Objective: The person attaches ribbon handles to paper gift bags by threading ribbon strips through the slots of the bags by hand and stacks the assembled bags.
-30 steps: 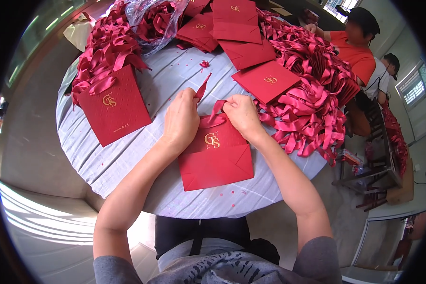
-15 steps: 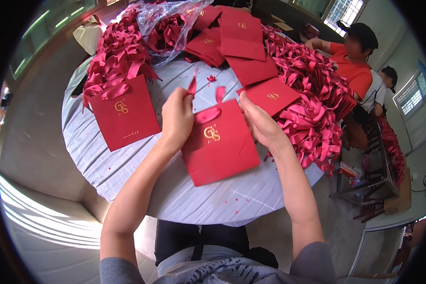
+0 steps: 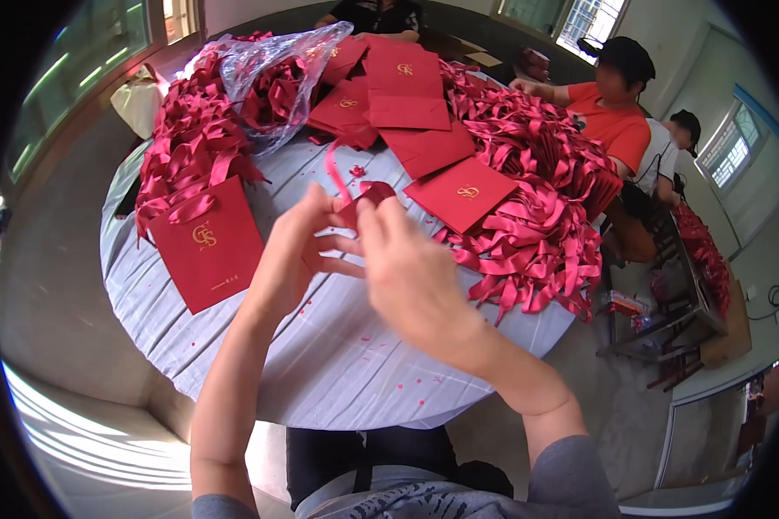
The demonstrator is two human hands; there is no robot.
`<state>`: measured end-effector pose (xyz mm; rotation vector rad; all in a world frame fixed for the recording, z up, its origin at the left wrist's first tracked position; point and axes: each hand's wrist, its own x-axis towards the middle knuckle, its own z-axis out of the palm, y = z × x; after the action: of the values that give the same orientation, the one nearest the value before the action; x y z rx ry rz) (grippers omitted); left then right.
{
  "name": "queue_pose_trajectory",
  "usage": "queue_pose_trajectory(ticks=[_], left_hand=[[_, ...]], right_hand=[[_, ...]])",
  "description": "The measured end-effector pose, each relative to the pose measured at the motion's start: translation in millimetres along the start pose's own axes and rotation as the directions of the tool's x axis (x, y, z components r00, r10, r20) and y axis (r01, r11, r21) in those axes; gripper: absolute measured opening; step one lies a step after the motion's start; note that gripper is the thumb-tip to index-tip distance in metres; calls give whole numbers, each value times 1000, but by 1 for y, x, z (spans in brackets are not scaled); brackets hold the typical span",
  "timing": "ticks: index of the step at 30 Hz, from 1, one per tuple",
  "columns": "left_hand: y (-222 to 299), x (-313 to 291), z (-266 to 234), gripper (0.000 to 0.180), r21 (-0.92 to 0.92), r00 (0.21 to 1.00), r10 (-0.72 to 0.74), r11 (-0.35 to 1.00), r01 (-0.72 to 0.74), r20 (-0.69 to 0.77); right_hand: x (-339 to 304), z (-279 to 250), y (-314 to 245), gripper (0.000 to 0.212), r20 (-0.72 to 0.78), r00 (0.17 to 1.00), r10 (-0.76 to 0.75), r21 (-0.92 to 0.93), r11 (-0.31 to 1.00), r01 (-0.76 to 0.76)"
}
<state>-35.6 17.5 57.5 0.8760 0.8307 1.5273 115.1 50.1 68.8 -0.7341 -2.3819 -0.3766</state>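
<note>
Over the middle of the round table, my left hand (image 3: 290,246) and my right hand (image 3: 415,277) come together at a small red paper bag (image 3: 361,208). Only a dark, foreshortened part of the bag shows; my fingers cover the rest. A pink-red ribbon (image 3: 334,169) loops up from it beside my left fingertips. My right fingers pinch the bag from above, slightly smeared by motion. My left thumb and forefinger close at its left side, the other fingers reaching under it. Another red bag (image 3: 209,251) with a gold emblem lies flat to the left.
Ribbon-handled bags are heaped at left (image 3: 190,156) and right (image 3: 537,182). Flat red bags (image 3: 407,82) and clear plastic wrap (image 3: 277,78) lie at the back. A pale cloth (image 3: 320,372) with red scraps covers the table. A person in orange (image 3: 610,125) works at the right.
The bag has tipped from face-up to foreshortened, and its front is no longer visible. My right hand has moved left across to my left hand. The whole view has shifted slightly.
</note>
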Motion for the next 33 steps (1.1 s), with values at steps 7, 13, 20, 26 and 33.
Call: queue_pose_trajectory(ticks=[7, 13, 20, 26, 33], left_hand=[[-28, 12, -36, 24, 197, 990, -28, 979, 55, -138], [-19, 12, -36, 24, 290, 994, 4, 957, 29, -111], [-16, 8, -31, 19, 561, 925, 378, 776, -289, -46], [-18, 6, -24, 21, 598, 849, 525, 662, -452, 60], [-5, -5, -2, 32, 871, 551, 720, -151, -468, 422]], right_hand=[[-8, 20, 11, 43, 150, 989, 13, 525, 846, -91], [5, 26, 63, 21, -242, 964, 110, 394, 919, -6], [3, 22, 50, 28, -260, 963, 71, 449, 892, 55], [0, 15, 48, 28, -278, 958, 71, 437, 897, 60], [1, 13, 46, 27, -238, 967, 93, 481, 876, 35]])
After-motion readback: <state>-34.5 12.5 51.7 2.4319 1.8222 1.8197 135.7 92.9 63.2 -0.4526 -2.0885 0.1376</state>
